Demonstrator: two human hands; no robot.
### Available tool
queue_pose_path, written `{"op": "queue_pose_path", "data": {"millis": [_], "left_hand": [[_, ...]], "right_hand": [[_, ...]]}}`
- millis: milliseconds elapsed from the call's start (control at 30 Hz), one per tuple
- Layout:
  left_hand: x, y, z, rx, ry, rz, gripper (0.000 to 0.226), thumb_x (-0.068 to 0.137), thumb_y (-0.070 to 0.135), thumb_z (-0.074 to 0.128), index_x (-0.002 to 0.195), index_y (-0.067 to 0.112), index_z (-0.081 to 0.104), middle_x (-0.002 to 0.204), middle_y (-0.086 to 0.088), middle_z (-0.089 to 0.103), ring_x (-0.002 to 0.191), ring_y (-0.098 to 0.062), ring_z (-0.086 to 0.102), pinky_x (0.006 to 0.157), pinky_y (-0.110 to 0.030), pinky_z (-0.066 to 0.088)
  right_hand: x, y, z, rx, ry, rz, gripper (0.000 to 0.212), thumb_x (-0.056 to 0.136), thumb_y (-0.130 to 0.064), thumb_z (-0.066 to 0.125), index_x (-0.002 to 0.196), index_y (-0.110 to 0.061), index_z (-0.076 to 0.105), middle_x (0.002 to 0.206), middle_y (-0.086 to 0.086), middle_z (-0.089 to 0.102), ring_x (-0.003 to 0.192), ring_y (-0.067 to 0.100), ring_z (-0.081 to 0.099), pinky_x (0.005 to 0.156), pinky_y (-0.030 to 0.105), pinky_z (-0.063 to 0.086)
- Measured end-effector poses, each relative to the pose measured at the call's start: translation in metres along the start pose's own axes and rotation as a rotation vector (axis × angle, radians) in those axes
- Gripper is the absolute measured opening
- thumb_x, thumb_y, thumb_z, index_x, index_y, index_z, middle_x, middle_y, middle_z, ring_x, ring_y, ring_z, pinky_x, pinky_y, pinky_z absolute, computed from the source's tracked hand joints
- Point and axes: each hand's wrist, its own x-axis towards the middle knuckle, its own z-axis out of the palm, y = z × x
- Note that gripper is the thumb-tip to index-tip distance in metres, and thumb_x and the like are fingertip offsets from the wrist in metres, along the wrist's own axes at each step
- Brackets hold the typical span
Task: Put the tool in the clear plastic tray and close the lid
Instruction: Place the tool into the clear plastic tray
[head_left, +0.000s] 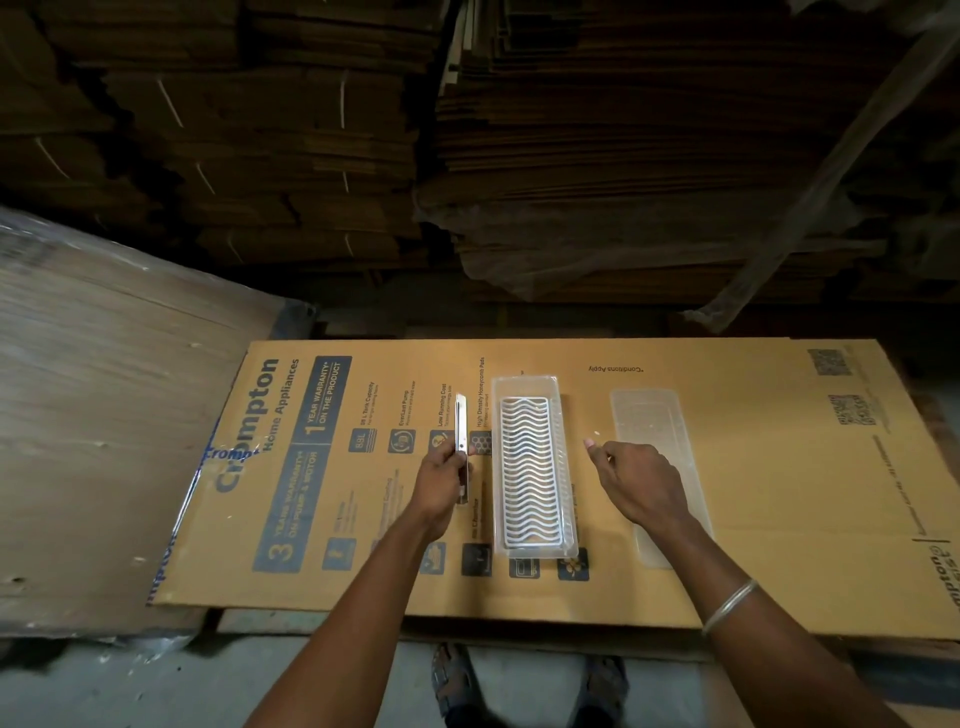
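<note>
Your left hand (441, 480) is clamped on the tool (461, 447), a slim, flat metal bar held lengthwise, probably so it matches the long axis of the clear plastic tray (563, 519) just to its right. The tray is a thin-walled rectangle with a white wavy-ribbed insert (530, 470). Your right hand (641, 480) hovers empty, fingers loosely apart, between tray and lid (649, 415), a frosted flat panel lying on the printed cardboard sheet (779, 467).
</note>
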Motion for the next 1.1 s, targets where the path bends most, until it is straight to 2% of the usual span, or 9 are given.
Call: {"op": "queue_pose_path", "data": {"millis": [133, 267, 367, 467, 533, 667, 800, 967, 1100], "left_hand": [[-0.001, 0.007, 0.006, -0.010, -0.031, -0.029, 0.042, 0.103, 0.000, 0.035, 0.140, 0.004, 0.055, 0.066, -0.003, 0.050, 0.052, -0.015, 0.035, 0.045, -0.027, 0.032], [-0.013, 0.022, 0.017, -0.044, -0.038, -0.030, 0.041, 0.103, -0.004, 0.033, 0.131, 0.007, 0.061, 0.073, 0.001, 0.058, 0.048, -0.009, 0.049, 0.047, -0.025, 0.038], [-0.014, 0.027, 0.023, -0.074, -0.025, -0.039, 0.043, 0.102, -0.005, 0.033, 0.120, 0.014, 0.067, 0.067, -0.001, 0.052, 0.053, -0.015, 0.042, 0.051, -0.030, 0.031], [-0.014, 0.034, 0.030, -0.121, -0.014, -0.043, 0.044, 0.099, -0.003, 0.034, 0.119, 0.016, 0.068, 0.058, 0.001, 0.054, 0.048, -0.013, 0.040, 0.045, -0.027, 0.029], [-0.017, 0.039, 0.036, -0.187, -0.010, -0.036, 0.035, 0.105, 0.006, 0.037, 0.116, 0.013, 0.069, 0.057, 0.003, 0.058, 0.052, -0.014, 0.045, 0.052, -0.031, 0.033], [-0.019, 0.048, 0.046, -0.231, -0.037, -0.039, 0.024, 0.107, 0.011, 0.043, 0.099, 0.008, 0.066, 0.076, -0.008, 0.062, 0.069, -0.020, 0.057, 0.073, -0.039, 0.048], [-0.010, 0.046, 0.051, -0.118, -0.064, -0.021, 0.019, 0.101, 0.010, 0.056, 0.106, -0.001, 0.070, 0.097, -0.011, 0.070, 0.070, -0.016, 0.065, 0.085, -0.035, 0.057], [-0.008, 0.047, 0.055, 0.025, -0.061, 0.001, 0.014, 0.098, 0.008, 0.062, 0.106, 0.002, 0.071, 0.084, -0.004, 0.068, 0.071, -0.015, 0.061, 0.079, -0.035, 0.058], [0.002, 0.040, 0.061, 0.214, -0.024, 0.008, 0.022, 0.097, 0.008, 0.063, 0.116, -0.004, 0.067, 0.094, -0.013, 0.070, 0.080, -0.021, 0.064, 0.084, -0.043, 0.060]], "right_hand": [[0.004, 0.004, -0.002, 0.009, 0.004, 0.019, 0.060, 0.099, -0.066, 0.029, 0.070, -0.024, 0.062, 0.066, -0.001, 0.064, 0.066, 0.023, 0.062, 0.059, 0.036, 0.049], [0.004, 0.005, -0.004, 0.016, -0.002, 0.033, 0.055, 0.100, -0.064, 0.029, 0.066, -0.029, 0.055, 0.063, -0.003, 0.061, 0.064, 0.022, 0.060, 0.056, 0.033, 0.039], [0.005, 0.010, -0.005, 0.018, 0.005, 0.035, 0.061, 0.099, -0.065, 0.027, 0.070, -0.025, 0.063, 0.065, -0.003, 0.063, 0.065, 0.022, 0.061, 0.058, 0.033, 0.045], [0.006, 0.014, -0.008, 0.030, 0.016, 0.038, 0.059, 0.099, -0.065, 0.028, 0.069, -0.026, 0.060, 0.066, -0.002, 0.064, 0.066, 0.022, 0.062, 0.059, 0.035, 0.048], [0.007, 0.016, -0.010, 0.032, 0.021, 0.045, 0.056, 0.099, -0.066, 0.028, 0.067, -0.029, 0.056, 0.068, -0.001, 0.065, 0.067, 0.024, 0.062, 0.059, 0.034, 0.046], [0.006, 0.019, -0.014, 0.040, 0.039, 0.057, 0.052, 0.100, -0.064, 0.029, 0.060, -0.033, 0.043, 0.065, -0.003, 0.059, 0.065, 0.023, 0.059, 0.057, 0.033, 0.038], [0.004, 0.024, -0.016, 0.045, 0.035, 0.077, 0.055, 0.098, -0.066, 0.026, 0.065, -0.030, 0.051, 0.067, -0.002, 0.062, 0.067, 0.024, 0.060, 0.061, 0.035, 0.046], [0.005, 0.030, -0.017, 0.036, 0.047, 0.086, 0.065, 0.097, -0.067, 0.025, 0.076, -0.022, 0.067, 0.074, 0.005, 0.070, 0.073, 0.029, 0.064, 0.066, 0.038, 0.052], [0.003, 0.034, -0.017, 0.036, 0.039, 0.101, 0.062, 0.098, -0.066, 0.025, 0.072, -0.024, 0.063, 0.074, 0.004, 0.069, 0.074, 0.029, 0.064, 0.065, 0.037, 0.050]]}}
